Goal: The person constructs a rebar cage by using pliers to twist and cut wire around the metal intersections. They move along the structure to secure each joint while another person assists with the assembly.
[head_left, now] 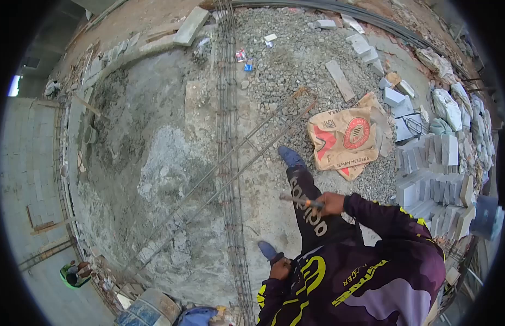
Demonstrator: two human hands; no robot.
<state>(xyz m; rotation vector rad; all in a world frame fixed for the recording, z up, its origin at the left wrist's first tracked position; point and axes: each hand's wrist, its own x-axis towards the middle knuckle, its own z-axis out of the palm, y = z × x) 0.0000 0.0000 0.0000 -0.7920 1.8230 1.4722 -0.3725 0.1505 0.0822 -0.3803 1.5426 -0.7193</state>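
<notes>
One long rod cage (227,136) lies formed; the narrower rod frame (279,136) crossing it shows few crosspieces and looks only part made.
The person's right hand (333,204) is wrapped round a tool (301,201), which juts out from the fist above the trouser leg, apart from the rods; the left hand (281,269) is by a dark object, but whether its fingers pinch that or merely curl cannot be told.

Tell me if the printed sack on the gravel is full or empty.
Empty, by its look: the sack lies flat and creased, with no bulge.
</notes>
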